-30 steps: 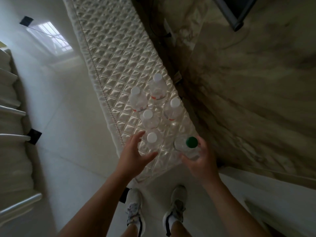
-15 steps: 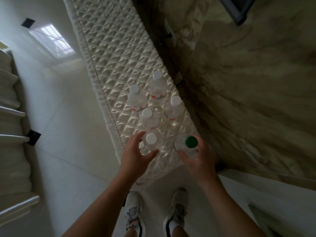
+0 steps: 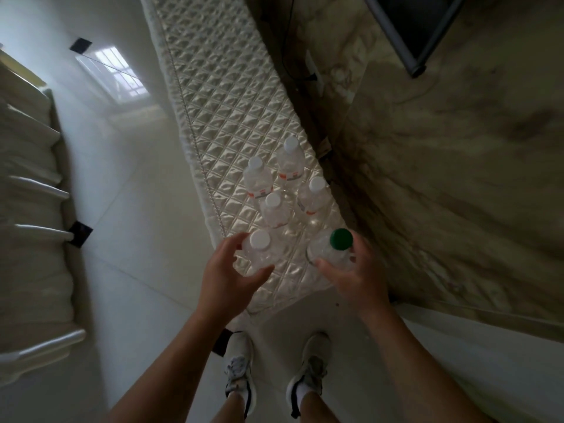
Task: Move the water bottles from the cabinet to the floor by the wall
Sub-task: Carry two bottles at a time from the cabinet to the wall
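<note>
Quilted cabinet top (image 3: 232, 111) against the marble wall (image 3: 442, 178), grabbing two at once.
My left hand (image 3: 225, 276) curls round the white-capped bottle (image 3: 259, 248), right hand (image 3: 357, 279) grips the green-capped bottle (image 3: 331, 254); four other bottles (image 3: 274, 209) stand just behind.

Home living room: long quilted cover (image 3: 225, 96), marble wall (image 3: 457, 178), mounted screen (image 3: 421, 22), cushioned sofa (image 3: 27, 209) at my left, glossy tiles (image 3: 131, 209)

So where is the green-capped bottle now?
In the head view the green-capped bottle is at the near right corner of the cabinet top, gripped by the right hand, beside the marble wall.
</note>
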The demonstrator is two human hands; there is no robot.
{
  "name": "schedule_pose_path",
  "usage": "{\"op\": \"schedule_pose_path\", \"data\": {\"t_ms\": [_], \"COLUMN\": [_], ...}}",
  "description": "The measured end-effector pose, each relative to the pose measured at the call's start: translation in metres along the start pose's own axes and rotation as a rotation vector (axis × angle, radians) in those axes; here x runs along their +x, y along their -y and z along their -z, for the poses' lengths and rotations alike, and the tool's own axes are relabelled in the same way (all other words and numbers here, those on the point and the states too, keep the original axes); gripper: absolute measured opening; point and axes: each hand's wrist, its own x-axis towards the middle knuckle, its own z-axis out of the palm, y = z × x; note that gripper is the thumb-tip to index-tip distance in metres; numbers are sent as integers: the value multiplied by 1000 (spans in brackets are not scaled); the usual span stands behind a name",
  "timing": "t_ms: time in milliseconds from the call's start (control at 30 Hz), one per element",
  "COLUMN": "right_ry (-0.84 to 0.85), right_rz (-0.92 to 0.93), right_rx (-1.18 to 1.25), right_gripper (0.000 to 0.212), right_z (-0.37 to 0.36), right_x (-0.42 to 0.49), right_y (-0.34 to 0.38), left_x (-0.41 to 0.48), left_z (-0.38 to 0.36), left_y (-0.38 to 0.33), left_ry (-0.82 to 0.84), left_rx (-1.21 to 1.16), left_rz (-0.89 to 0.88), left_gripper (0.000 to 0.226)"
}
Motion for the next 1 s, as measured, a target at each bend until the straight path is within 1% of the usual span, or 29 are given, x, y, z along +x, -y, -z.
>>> {"op": "schedule_pose_path", "data": {"t_ms": [167,300,433,600,867,1000], "right_ry": [23,65,36,32,31,47], "right_rz": [47,81,174,284,444,487], "right_rx": [54,99,93,147,175,193], "right_gripper": [58,64,59,52,56,56], "right_z": [30,60,99,146,192,201], "right_x": [-13,-24,-42,-67,-102,-119], "right_y": [48,94,152,223,309,341], "left_x": [-11,-17,-25,-38,-64,-79], "left_z": [45,83,121,165,231,261], "left_y": [-50,-96,-141,-200,-278,-299], "left_ry": [-38,-88,-146,-233,-263,-284], "left_rx": [4,-11,-72,-141,-165,-216], "left_rz": [-58,-118,-163,-237,-356,-361], "left_gripper": [67,66,67,68,65,68]}}
